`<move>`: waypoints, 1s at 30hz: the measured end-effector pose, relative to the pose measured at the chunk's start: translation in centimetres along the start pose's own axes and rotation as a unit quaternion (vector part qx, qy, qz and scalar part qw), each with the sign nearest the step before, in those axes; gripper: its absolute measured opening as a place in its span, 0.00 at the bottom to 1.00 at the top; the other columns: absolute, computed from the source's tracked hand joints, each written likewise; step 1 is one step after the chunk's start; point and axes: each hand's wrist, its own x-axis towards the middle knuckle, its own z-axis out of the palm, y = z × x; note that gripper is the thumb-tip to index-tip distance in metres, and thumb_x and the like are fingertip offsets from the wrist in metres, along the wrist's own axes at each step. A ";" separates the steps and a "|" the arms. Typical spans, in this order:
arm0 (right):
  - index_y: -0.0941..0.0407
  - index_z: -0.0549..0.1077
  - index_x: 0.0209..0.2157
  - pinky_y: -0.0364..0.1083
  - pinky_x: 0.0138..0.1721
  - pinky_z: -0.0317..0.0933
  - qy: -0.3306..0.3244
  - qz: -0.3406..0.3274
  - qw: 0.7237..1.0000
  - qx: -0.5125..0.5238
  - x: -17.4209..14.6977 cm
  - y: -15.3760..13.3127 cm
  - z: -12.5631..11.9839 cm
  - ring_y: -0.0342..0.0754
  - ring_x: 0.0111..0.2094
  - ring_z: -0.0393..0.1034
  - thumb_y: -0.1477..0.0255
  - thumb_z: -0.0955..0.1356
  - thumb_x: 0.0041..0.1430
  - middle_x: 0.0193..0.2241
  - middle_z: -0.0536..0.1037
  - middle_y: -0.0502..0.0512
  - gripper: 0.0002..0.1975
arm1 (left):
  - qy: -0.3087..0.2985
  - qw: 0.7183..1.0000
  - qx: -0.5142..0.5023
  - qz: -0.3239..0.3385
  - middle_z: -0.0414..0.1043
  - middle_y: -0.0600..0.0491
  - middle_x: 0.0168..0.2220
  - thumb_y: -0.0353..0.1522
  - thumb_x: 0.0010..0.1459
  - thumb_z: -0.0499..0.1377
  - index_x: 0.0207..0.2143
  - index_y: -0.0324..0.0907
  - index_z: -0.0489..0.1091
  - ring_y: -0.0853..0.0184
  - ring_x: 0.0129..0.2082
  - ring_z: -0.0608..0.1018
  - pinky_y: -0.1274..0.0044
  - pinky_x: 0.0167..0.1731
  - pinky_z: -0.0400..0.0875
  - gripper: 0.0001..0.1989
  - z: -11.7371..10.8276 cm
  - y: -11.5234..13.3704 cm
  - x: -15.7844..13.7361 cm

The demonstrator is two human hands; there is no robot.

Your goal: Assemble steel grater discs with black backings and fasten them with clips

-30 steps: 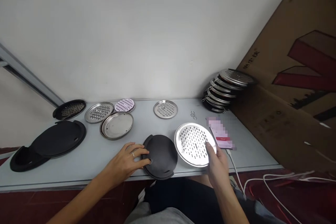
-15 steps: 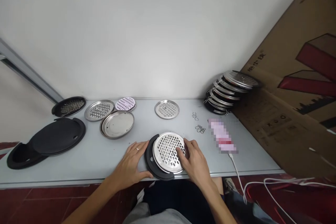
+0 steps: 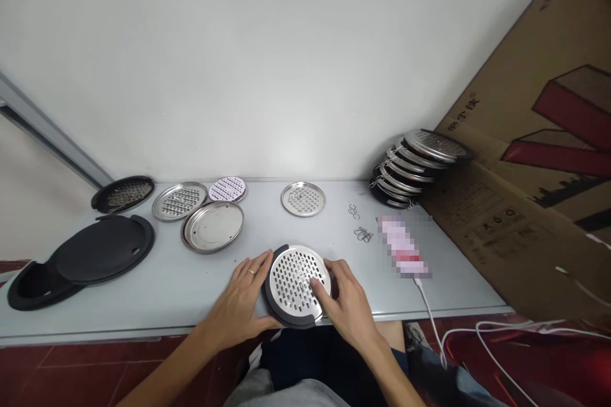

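Note:
At the front edge of the table lies a round metal grater plate [image 3: 300, 280], seated in a black crescent-shaped holder [image 3: 281, 313] that rims its left and lower side. My left hand [image 3: 241, 302] grips the holder from the left, fingers at its upper edge and thumb low near the table edge. On the other side, my right hand [image 3: 346, 299] grasps the plate's right rim, its thumb lying on the perforated face. Another grater plate [image 3: 303, 199] rests farther back. Small metal rings [image 3: 354, 211] and metal clips [image 3: 363, 234] lie to the right.
Black holders [image 3: 102, 248] overlap at the left, near a black-rimmed grater [image 3: 123, 194]. Metal grater plates [image 3: 179, 201], a shallow metal dish [image 3: 213, 226] and a lilac disc [image 3: 227, 189] sit behind. A stack of graters [image 3: 410, 168] leans by a cardboard box [image 3: 520, 203]. A white cable [image 3: 429, 311] hangs off the edge.
The grater plate has slid left into the black holder, closing the dark gap at its left side. My right hand moved left with it; my left hand stayed about still.

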 end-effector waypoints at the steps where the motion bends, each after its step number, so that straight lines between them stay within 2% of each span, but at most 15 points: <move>1: 0.55 0.71 0.54 0.49 0.40 0.68 -0.006 0.001 1.000 0.026 -0.2 0.0 -0.2 0.53 0.41 0.74 0.59 0.64 0.69 0.44 0.75 0.58 0.19 | -0.003 1.000 0.012 0.006 0.52 0.39 0.71 0.52 0.50 0.69 0.73 0.44 0.42 0.45 0.67 0.61 0.52 0.66 0.53 0.58 -0.1 0.6 0.0; 4: 0.55 0.71 0.55 0.48 0.39 0.66 -0.026 0.013 0.995 0.093 -1.0 -0.1 -0.7 0.51 0.37 0.72 0.60 0.63 0.70 0.43 0.76 0.57 0.19 | -0.017 0.999 0.039 0.031 0.50 0.43 0.72 0.48 0.50 0.70 0.71 0.48 0.52 0.43 0.68 0.59 0.49 0.65 0.53 0.51 -0.2 2.1 0.1; 8: 0.55 0.76 0.47 0.46 0.36 0.63 -0.043 0.031 0.987 0.154 -2.0 -0.1 -1.3 0.48 0.31 0.69 0.59 0.63 0.70 0.34 0.75 0.53 0.17 | -0.002 0.997 0.046 0.061 0.54 0.44 0.71 0.39 0.52 0.68 0.68 0.49 0.58 0.41 0.69 0.57 0.47 0.64 0.57 0.43 0.1 2.6 0.0; 10: 0.54 0.76 0.47 0.46 0.36 0.63 -0.043 0.032 0.981 0.186 -2.2 0.1 -1.7 0.48 0.32 0.70 0.59 0.64 0.70 0.34 0.76 0.53 0.16 | 0.023 0.996 0.016 0.081 0.59 0.45 0.69 0.34 0.52 0.66 0.65 0.48 0.64 0.42 0.68 0.60 0.49 0.63 0.59 0.37 0.0 2.3 0.1; 12: 0.54 0.76 0.48 0.46 0.38 0.64 -0.028 0.023 0.975 0.221 -2.3 0.5 -2.0 0.49 0.35 0.71 0.59 0.64 0.70 0.37 0.77 0.54 0.16 | 0.051 0.994 -0.048 0.083 0.68 0.44 0.63 0.31 0.53 0.63 0.60 0.46 0.69 0.47 0.64 0.68 0.55 0.62 0.64 0.30 -0.4 2.1 0.4; 14: 0.54 0.76 0.50 0.46 0.41 0.65 -0.002 0.002 0.967 0.254 -2.3 0.9 -2.2 0.50 0.39 0.72 0.59 0.65 0.69 0.42 0.77 0.56 0.17 | 0.059 0.988 -0.135 0.033 0.76 0.46 0.55 0.29 0.55 0.61 0.54 0.45 0.73 0.54 0.55 0.78 0.64 0.57 0.72 0.23 -1.1 2.1 1.0; 16: 0.53 0.75 0.52 0.47 0.42 0.66 0.017 -0.019 0.958 0.286 -2.3 1.1 -2.1 0.50 0.40 0.72 0.57 0.67 0.67 0.47 0.76 0.58 0.19 | 0.047 0.971 -0.223 -0.069 0.81 0.49 0.46 0.33 0.59 0.61 0.49 0.44 0.74 0.59 0.45 0.82 0.70 0.48 0.77 0.15 -1.6 2.5 1.8; 18: 0.54 0.74 0.52 0.46 0.39 0.66 0.018 -0.011 0.950 0.311 -2.2 0.9 -1.8 0.50 0.37 0.72 0.56 0.68 0.65 0.43 0.77 0.57 0.20 | 0.042 0.939 -0.301 -0.161 0.81 0.50 0.43 0.39 0.63 0.59 0.48 0.43 0.73 0.61 0.42 0.82 0.73 0.44 0.77 0.14 -1.8 3.0 2.7; 21: 0.55 0.74 0.51 0.44 0.33 0.65 -0.012 0.044 0.936 0.349 -1.6 0.5 -1.2 0.48 0.32 0.70 0.57 0.68 0.66 0.33 0.77 0.53 0.20 | 0.029 0.906 -0.369 -0.207 0.79 0.48 0.44 0.45 0.67 0.52 0.53 0.42 0.69 0.60 0.45 0.80 0.72 0.45 0.76 0.21 -1.6 3.4 3.6; 24: 0.56 0.73 0.53 0.43 0.27 0.63 -0.037 0.081 0.927 0.364 -0.7 0.4 -0.7 0.48 0.30 0.70 0.57 0.67 0.66 0.34 0.78 0.54 0.21 | -0.050 0.925 -0.290 -0.242 0.77 0.52 0.30 0.49 0.66 0.52 0.54 0.41 0.68 0.60 0.32 0.80 0.73 0.33 0.74 0.25 -1.6 2.8 3.9; 26: 0.56 0.73 0.54 0.43 0.25 0.63 -0.047 0.088 0.936 0.338 -0.1 0.6 -0.6 0.48 0.30 0.71 0.57 0.66 0.67 0.35 0.79 0.55 0.21 | -0.079 0.942 -0.198 -0.258 0.73 0.55 0.26 0.49 0.65 0.52 0.54 0.41 0.69 0.61 0.27 0.77 0.72 0.32 0.71 0.25 -1.7 2.0 3.8; 30: 0.58 0.75 0.53 0.45 0.28 0.66 -0.021 0.060 0.971 0.230 0.9 0.7 -0.2 0.48 0.27 0.71 0.62 0.66 0.67 0.35 0.79 0.56 0.19 | -0.060 0.963 -0.098 -0.243 0.76 0.50 0.38 0.47 0.66 0.51 0.56 0.42 0.68 0.61 0.33 0.79 0.69 0.38 0.72 0.24 -1.9 0.6 3.5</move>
